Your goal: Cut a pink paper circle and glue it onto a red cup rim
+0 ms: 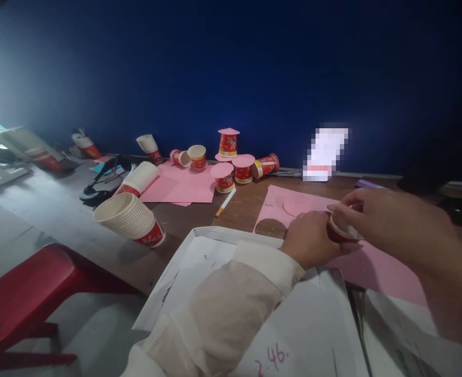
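My left hand (311,238) is wrapped round a red paper cup (342,229), its open mouth facing up toward me. Over the cup's rim my right hand (366,209) is bent, thumb and fingers pressed together at the edge; whatever they pinch is too small to make out. Beneath both hands lies a pink paper sheet (391,272) with a round hole cut in it. A pink paper disc (295,203) rests on the sheet's far part.
Red cups with pink paper tops (243,161) stand by the blue partition (223,68). Stacked paper cups (131,217) lean at left, near pink sheets (176,183) and a cutter-like stick (226,203). A white box lid (199,256) lies in front; a red stool (38,283) stands left.
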`<state>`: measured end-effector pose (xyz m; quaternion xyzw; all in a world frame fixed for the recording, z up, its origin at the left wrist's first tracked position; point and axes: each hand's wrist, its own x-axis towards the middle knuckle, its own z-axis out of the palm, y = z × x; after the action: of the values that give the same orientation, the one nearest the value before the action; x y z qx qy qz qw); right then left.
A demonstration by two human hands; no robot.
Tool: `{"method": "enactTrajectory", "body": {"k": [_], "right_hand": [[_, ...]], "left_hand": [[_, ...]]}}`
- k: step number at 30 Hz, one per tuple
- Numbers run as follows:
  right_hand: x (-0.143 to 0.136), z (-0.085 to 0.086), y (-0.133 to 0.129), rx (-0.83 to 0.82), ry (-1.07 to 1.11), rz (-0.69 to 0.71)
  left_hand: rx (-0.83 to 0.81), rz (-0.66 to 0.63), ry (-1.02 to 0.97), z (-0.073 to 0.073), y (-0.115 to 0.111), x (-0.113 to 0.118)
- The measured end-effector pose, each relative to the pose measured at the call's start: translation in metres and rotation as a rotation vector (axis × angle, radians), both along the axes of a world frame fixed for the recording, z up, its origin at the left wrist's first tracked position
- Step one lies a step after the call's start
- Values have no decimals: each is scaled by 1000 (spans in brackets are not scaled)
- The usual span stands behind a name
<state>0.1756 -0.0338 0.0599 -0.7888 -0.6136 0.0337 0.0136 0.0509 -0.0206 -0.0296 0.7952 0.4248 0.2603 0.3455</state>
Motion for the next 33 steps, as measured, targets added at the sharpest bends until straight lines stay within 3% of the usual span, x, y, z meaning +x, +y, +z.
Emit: {"method": "enactTrajectory", "body": {"k": [5, 14, 20, 33], "right_hand": [[2, -3, 3, 26, -12, -5], [37, -11, 17, 133, 122, -52], [33, -12, 14, 35, 122, 27], [23, -19, 15, 88, 40, 55]], "left_hand": [[56, -1, 2, -2, 0, 1], [105, 24, -3, -5, 0, 1], [88, -20, -7, -2, 0, 0], [117, -16, 1, -4, 1, 1]]}}
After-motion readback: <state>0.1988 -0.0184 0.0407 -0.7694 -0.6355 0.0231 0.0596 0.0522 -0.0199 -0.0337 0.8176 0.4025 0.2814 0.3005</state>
